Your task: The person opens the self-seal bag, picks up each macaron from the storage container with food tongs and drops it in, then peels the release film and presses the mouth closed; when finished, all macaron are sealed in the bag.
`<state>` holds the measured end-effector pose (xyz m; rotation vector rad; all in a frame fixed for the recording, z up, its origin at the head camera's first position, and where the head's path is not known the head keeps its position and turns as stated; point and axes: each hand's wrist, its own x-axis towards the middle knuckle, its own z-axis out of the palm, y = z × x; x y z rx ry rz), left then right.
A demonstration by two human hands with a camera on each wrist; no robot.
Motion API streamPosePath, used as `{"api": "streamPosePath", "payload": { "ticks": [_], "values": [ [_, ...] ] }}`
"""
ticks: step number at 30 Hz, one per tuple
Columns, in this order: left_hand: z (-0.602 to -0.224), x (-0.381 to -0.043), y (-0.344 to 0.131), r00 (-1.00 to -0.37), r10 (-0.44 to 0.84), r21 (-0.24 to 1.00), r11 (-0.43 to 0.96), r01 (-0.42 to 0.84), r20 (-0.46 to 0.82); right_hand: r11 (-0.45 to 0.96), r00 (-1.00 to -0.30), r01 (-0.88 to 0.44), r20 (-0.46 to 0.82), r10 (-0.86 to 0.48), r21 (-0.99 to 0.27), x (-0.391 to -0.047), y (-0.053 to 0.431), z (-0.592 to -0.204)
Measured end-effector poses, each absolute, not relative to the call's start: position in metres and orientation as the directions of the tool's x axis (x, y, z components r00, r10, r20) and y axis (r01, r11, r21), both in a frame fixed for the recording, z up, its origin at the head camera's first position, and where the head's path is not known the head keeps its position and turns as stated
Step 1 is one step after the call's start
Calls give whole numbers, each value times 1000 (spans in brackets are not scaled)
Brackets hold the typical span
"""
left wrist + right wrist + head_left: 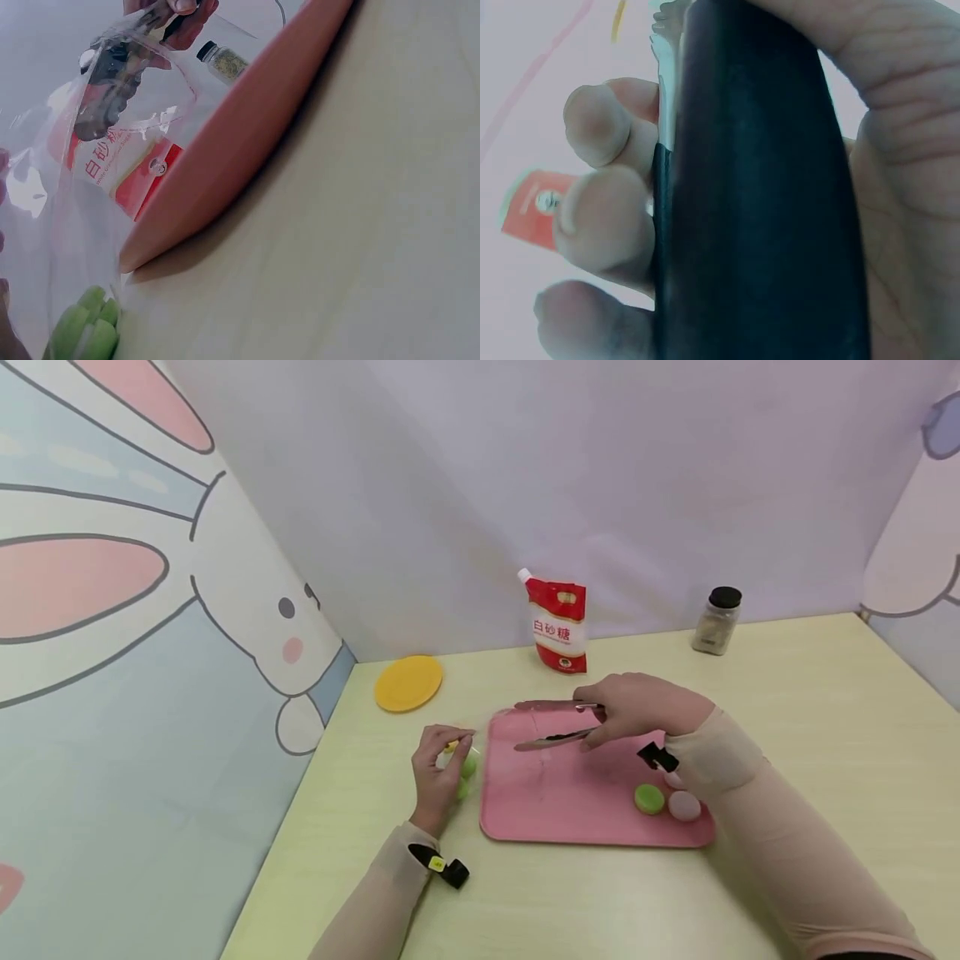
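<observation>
My left hand point(437, 777) pinches the edge of a clear plastic bag point(75, 225) just left of the pink tray point(525, 814). Low in the bag sit green macarons point(82, 330), with a bit of yellow showing by the fingers in the head view. Over the tray's far part, my right hand point(641, 703) holds tongs point(551, 742) by their black handles, the two arms spread apart and pointing left at the bag. Nothing shows between the tong tips. A green macaron point(648, 799) and pale pink macarons point(684, 806) lie in the tray's near right corner, partly hidden by the right wrist.
Behind the tray stands a red and white sugar pouch point(558, 627) against the wall. A black-lidded jar point(717, 622) is farther right. The yellow plate point(408, 683) lies at the table's back left. A wall point(247, 727) borders the table's left side.
</observation>
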<state>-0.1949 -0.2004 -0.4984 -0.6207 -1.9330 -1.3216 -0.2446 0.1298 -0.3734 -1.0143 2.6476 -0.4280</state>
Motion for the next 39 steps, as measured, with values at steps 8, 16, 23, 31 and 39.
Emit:
{"api": "streamPosePath", "payload": {
  "ticks": [8,16,23,31,39],
  "values": [
    [-498,-194,-201,-642,-3,601,355,716,767,731,-746,-572,-136,-652,-372,-244,158,-371],
    [-498,-196,-198,-640,14,596,350,723,768,752,-766,-546,-144,-627,-369,-239,190,-374],
    [-498,-195,-199,-641,-1,597,367,714,768,771,-769,-510,-200,-607,-380,-227,221,-386],
    [-494,-191,-197,-625,-4,586,351,730,781,740,-704,-410,-331,-628,-533,-200,241,-387],
    [-471,-180,-188,-628,-1,594,328,735,778,802,-732,-375,-383,-564,-465,-195,243,-386]
  ]
}}
